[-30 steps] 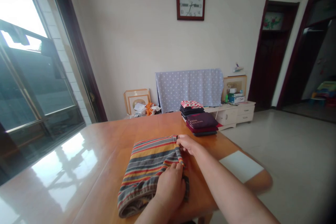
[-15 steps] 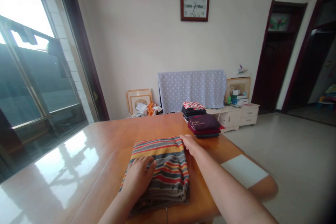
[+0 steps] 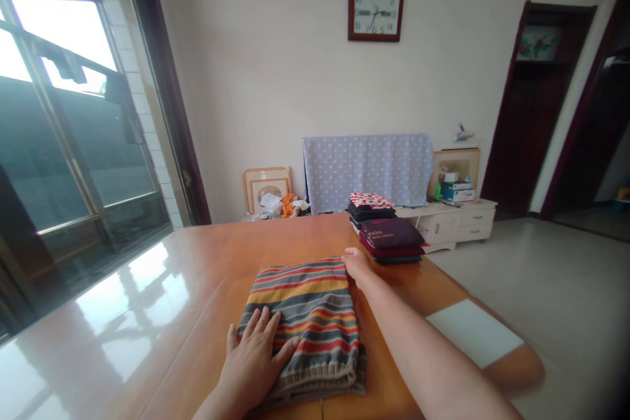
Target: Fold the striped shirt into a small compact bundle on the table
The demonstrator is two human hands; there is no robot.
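Two hands touch the striped cloth (image 3: pixel 310 305): left hand (image 3: pixel 253 354) has slid across, fingers spread flat, pressing the finished fold; right hand (image 3: pixel 357 266) beyond them, grip unclear.

wall clock (image 3: pixel 376 11), big window (image 3: pixel 63 131), perhaps tiled floor (image 3: pixel 566 275)

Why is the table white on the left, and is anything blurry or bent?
Head view: daylight from the large dark-framed window glares off the glossy orange wooden table, whitening its left side; the wide lens tilts the window frame and darkens the right-hand corners; the folded striped cloth under the flat left hand looks sharp.
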